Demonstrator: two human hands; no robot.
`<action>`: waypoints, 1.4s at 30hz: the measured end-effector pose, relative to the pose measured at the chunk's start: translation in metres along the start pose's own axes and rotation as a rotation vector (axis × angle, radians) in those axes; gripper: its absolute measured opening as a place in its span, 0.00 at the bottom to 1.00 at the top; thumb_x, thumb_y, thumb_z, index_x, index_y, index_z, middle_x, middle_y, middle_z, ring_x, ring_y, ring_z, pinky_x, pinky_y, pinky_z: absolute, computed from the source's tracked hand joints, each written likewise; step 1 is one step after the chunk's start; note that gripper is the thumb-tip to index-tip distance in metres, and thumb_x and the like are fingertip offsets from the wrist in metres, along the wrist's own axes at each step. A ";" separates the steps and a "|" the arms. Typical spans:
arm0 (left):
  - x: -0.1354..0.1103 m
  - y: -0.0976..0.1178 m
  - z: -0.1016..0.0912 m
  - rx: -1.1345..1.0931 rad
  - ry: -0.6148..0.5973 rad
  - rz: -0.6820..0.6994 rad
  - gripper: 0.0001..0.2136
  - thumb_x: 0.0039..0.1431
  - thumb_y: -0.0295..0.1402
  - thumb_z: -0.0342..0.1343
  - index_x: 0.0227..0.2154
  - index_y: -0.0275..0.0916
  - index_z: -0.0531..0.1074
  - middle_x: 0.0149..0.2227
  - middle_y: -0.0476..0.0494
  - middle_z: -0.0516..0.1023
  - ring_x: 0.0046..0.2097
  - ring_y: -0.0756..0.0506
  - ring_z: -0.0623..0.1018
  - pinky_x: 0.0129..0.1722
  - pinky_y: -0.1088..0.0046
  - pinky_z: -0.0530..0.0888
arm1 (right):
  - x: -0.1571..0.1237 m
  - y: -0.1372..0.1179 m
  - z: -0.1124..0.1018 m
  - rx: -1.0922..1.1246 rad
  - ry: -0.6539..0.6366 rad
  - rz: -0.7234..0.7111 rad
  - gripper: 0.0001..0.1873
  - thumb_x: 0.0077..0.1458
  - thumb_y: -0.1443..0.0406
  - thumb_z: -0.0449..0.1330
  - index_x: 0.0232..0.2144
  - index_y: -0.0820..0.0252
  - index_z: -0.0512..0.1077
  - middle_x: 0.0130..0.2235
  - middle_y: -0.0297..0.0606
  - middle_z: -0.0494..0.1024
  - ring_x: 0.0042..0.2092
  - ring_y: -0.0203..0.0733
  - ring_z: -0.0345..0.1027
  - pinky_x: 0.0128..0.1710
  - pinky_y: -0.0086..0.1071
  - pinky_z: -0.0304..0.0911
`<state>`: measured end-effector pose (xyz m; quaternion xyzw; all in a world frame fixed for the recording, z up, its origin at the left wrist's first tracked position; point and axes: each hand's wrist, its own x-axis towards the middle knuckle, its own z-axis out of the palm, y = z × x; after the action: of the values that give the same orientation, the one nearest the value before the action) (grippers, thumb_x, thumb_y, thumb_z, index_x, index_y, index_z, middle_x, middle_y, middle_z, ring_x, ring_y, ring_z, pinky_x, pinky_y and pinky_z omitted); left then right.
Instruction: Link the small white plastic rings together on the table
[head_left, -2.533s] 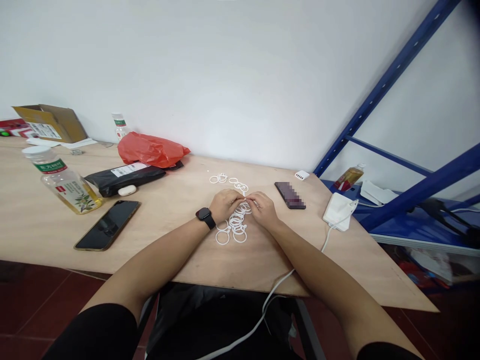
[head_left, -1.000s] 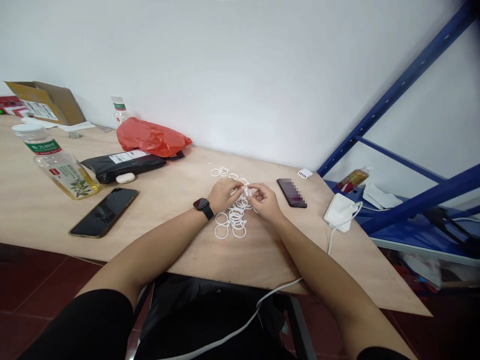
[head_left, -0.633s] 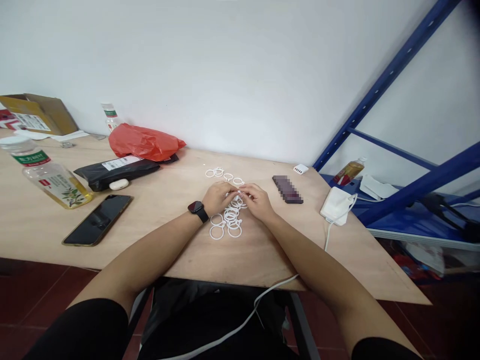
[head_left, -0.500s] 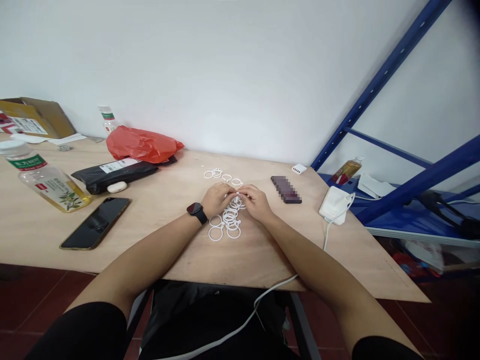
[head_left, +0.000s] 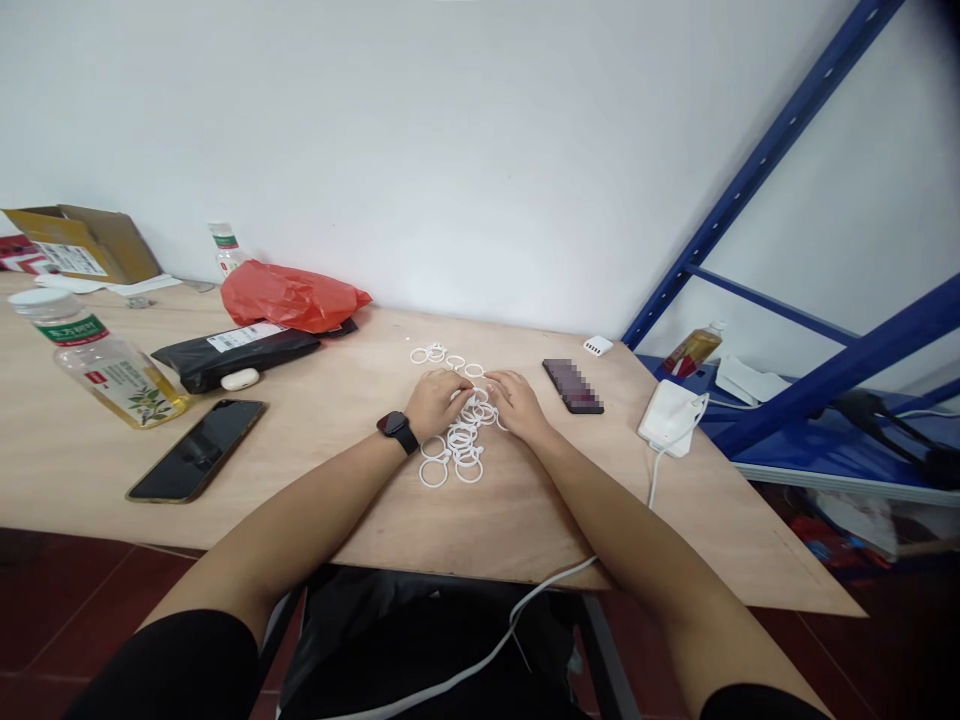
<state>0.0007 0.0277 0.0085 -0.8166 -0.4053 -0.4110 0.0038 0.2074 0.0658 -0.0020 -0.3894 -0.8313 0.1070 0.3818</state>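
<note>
White curtain rings with small eyelets lie in a pile on the wooden table. My left hand, with a black watch on the wrist, pinches a white ring between thumb and fingertips at the pile's far end. Just across from it, my right hand has its fingers apart over the right side of the pile, apparently holding nothing. Beyond both hands, several more rings form a loose row.
Left stand a tea bottle, a phone, a black parcel and a red plastic bag. To the right are a blurred dark phone, a white charger with its cable, and a blue rack.
My hands were together at the fingertips over the pile. Now the right hand has drawn slightly away to the right with its fingers loosened, while the left stays by the rings.
</note>
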 end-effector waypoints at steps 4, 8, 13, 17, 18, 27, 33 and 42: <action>0.000 -0.001 0.001 0.041 -0.061 -0.034 0.09 0.66 0.35 0.50 0.38 0.39 0.75 0.39 0.43 0.79 0.43 0.44 0.75 0.46 0.63 0.69 | 0.003 0.021 0.001 -0.186 -0.095 0.121 0.22 0.65 0.58 0.47 0.55 0.59 0.70 0.56 0.45 0.72 0.59 0.48 0.61 0.61 0.44 0.53; -0.001 -0.001 0.003 0.063 -0.139 -0.090 0.10 0.64 0.37 0.51 0.39 0.40 0.76 0.42 0.42 0.78 0.46 0.43 0.75 0.49 0.61 0.68 | 0.003 0.022 0.003 -0.299 -0.297 0.269 0.29 0.66 0.50 0.43 0.63 0.54 0.61 0.67 0.41 0.58 0.66 0.53 0.50 0.64 0.49 0.46; -0.003 0.003 0.004 0.080 -0.291 -0.157 0.13 0.63 0.42 0.53 0.42 0.42 0.76 0.46 0.44 0.78 0.50 0.42 0.75 0.54 0.60 0.66 | 0.005 0.012 0.005 -0.347 -0.464 0.273 0.35 0.63 0.42 0.38 0.66 0.47 0.53 0.70 0.33 0.46 0.69 0.58 0.39 0.65 0.54 0.41; -0.001 0.005 0.002 0.079 -0.339 -0.179 0.13 0.63 0.43 0.52 0.43 0.43 0.76 0.45 0.44 0.80 0.49 0.42 0.76 0.54 0.60 0.65 | 0.011 0.009 0.008 -0.368 -0.492 0.243 0.36 0.63 0.41 0.37 0.66 0.47 0.53 0.70 0.34 0.46 0.70 0.57 0.37 0.65 0.54 0.39; -0.001 0.005 0.001 0.080 -0.339 -0.183 0.13 0.63 0.43 0.52 0.42 0.42 0.76 0.44 0.44 0.80 0.48 0.42 0.76 0.54 0.60 0.65 | 0.013 0.010 0.008 -0.376 -0.499 0.246 0.36 0.63 0.41 0.37 0.66 0.47 0.53 0.70 0.35 0.46 0.70 0.57 0.37 0.65 0.54 0.39; -0.002 0.006 0.003 0.053 -0.291 -0.143 0.12 0.63 0.43 0.53 0.37 0.42 0.76 0.41 0.45 0.81 0.46 0.43 0.77 0.55 0.57 0.63 | 0.008 0.015 0.011 -0.408 -0.260 0.179 0.24 0.64 0.48 0.48 0.54 0.52 0.71 0.55 0.44 0.72 0.58 0.50 0.61 0.59 0.45 0.52; -0.003 0.006 0.003 0.059 -0.305 -0.165 0.13 0.62 0.44 0.53 0.37 0.42 0.76 0.42 0.44 0.80 0.47 0.42 0.76 0.56 0.55 0.61 | 0.008 0.009 0.005 -0.397 -0.163 0.181 0.16 0.62 0.56 0.53 0.43 0.57 0.76 0.45 0.44 0.77 0.49 0.47 0.66 0.51 0.39 0.58; -0.004 0.003 0.006 0.051 -0.312 -0.158 0.13 0.63 0.45 0.52 0.37 0.41 0.75 0.42 0.43 0.80 0.47 0.42 0.76 0.56 0.56 0.60 | 0.009 0.026 0.001 -0.398 -0.141 0.365 0.18 0.61 0.60 0.54 0.52 0.50 0.73 0.60 0.39 0.69 0.60 0.53 0.57 0.58 0.48 0.52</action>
<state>0.0056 0.0248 0.0032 -0.8356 -0.4743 -0.2680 -0.0708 0.2181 0.0903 -0.0097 -0.5916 -0.7766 0.0354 0.2136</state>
